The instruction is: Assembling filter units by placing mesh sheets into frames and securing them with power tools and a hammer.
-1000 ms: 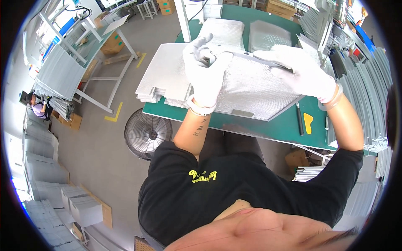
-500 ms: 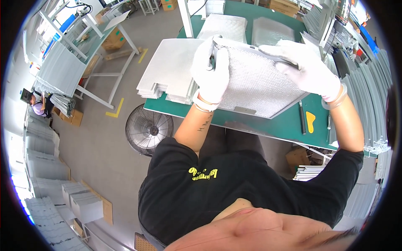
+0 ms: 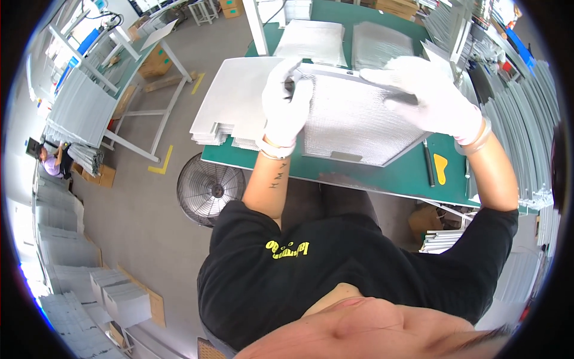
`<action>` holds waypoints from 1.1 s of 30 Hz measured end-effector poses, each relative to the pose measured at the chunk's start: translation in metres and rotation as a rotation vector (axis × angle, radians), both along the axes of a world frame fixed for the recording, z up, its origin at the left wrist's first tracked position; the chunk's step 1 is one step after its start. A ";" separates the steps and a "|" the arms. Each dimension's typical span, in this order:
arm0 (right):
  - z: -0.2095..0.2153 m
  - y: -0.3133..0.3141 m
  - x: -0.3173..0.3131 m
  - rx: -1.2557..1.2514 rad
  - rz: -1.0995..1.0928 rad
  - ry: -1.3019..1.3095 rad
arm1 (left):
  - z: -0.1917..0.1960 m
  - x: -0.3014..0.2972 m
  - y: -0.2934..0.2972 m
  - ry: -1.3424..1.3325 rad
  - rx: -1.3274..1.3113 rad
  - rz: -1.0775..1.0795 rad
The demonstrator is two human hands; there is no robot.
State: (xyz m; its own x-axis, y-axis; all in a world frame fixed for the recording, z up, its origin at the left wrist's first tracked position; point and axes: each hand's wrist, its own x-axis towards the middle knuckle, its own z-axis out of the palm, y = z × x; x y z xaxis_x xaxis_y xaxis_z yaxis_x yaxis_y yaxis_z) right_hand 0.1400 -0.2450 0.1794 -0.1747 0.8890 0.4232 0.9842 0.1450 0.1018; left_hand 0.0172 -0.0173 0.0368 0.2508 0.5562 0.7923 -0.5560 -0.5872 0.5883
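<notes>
A rectangular silver metal mesh filter panel with a thin frame (image 3: pixel 353 119) is held tilted over the green-topped workbench (image 3: pixel 412 173) in the upper centre of the frame, its near edge low toward the bench and its far edge raised, so that the mesh face is turned toward the wearer. The white-gloved left hand (image 3: pixel 286 105) is curled around the panel's left frame edge near the top corner, fingers folded over the rim, which steadies that side. The white-gloved right hand (image 3: pixel 427 96) is laid over the upper right corner with fingers bent onto the frame; whether it pinches or only presses cannot be told. To the left of the panel, a stack of flat grey metal sheets (image 3: pixel 230 107) lies on the bench within easy reach. A black marker-like tool (image 3: pixel 428 163) and a small yellow scraper (image 3: pixel 440 168) rest at the right, clear of the panel. A round floor fan (image 3: pixel 209 188) stands below the bench edge.
</notes>
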 end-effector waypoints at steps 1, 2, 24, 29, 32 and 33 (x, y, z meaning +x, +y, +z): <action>0.000 -0.003 -0.001 0.000 -0.022 0.004 | 0.002 -0.001 0.002 0.060 0.081 0.030; 0.000 -0.004 -0.002 0.121 -0.038 -0.187 | 0.003 -0.001 0.004 0.118 0.164 0.059; -0.215 -0.162 0.040 0.263 -0.983 1.297 | 0.042 0.077 -0.104 0.357 1.572 -0.293; -0.113 -0.204 -0.020 0.274 -0.716 1.267 | 0.025 0.090 -0.123 0.248 1.214 -0.067; -0.055 -0.206 -0.036 0.255 -0.695 1.068 | 0.009 0.104 -0.137 0.189 0.852 0.012; -0.047 -0.205 -0.038 0.337 -0.643 1.010 | 0.006 0.107 -0.143 0.197 0.799 0.059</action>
